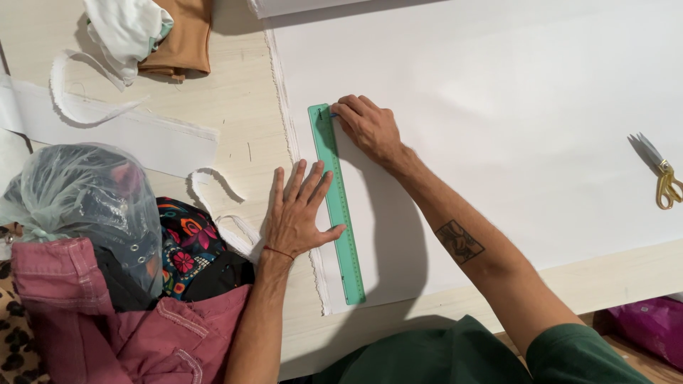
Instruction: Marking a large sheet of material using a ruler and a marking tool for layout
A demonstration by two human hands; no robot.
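A green ruler (336,203) lies flat on a white cloth (498,107), parallel to and just inside the cloth's frayed left edge. The left hand (299,213) is spread open, palm down, fingers splayed; its thumb presses on the ruler's middle while the palm and fingers rest on the cloth edge and the table (242,92) to the ruler's left. It grips nothing. A thin red cord circles the left wrist. The right hand (366,126) is curled at the ruler's far end, fingertips pinched on a small blue marker (331,114) whose tip meets the ruler's right edge; most of the marker is hidden by the fingers. The right forearm, bearing a dark tattoo, crosses the cloth diagonally.

Well to the right of the right hand, gold-handled scissors (662,178) lie on the cloth. Left of the left hand sit white fabric strips (142,135), a pile of pink, floral and black garments (142,313), and a clear plastic bag (78,192). Beyond the left hand, at the far table edge, lie tan and white cloths (163,32).
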